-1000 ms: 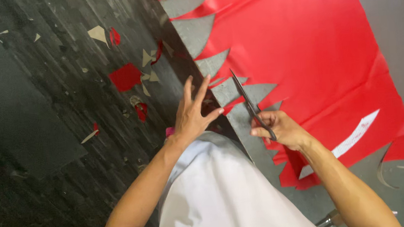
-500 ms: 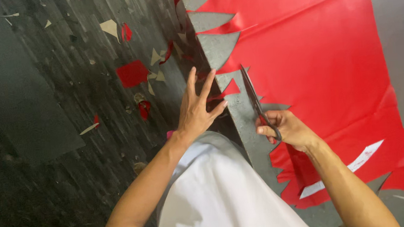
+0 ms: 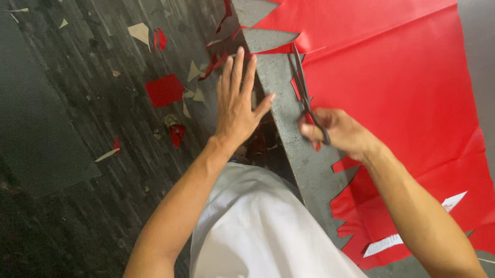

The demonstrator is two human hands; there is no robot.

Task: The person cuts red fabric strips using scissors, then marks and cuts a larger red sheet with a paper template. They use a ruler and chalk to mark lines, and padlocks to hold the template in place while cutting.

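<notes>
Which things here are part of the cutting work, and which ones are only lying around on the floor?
In use:
- scissors, held in the right hand
- red sheet, being cut along its edge
- left hand, spread flat beside the edge

Lying about:
- red scraps
- pale scraps
- white strips on the sheet

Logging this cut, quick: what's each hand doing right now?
Left hand: open, fingers spread, flat by the edge of the red sheet.
Right hand: closed on black scissors, blades at the sheet's edge.
</notes>
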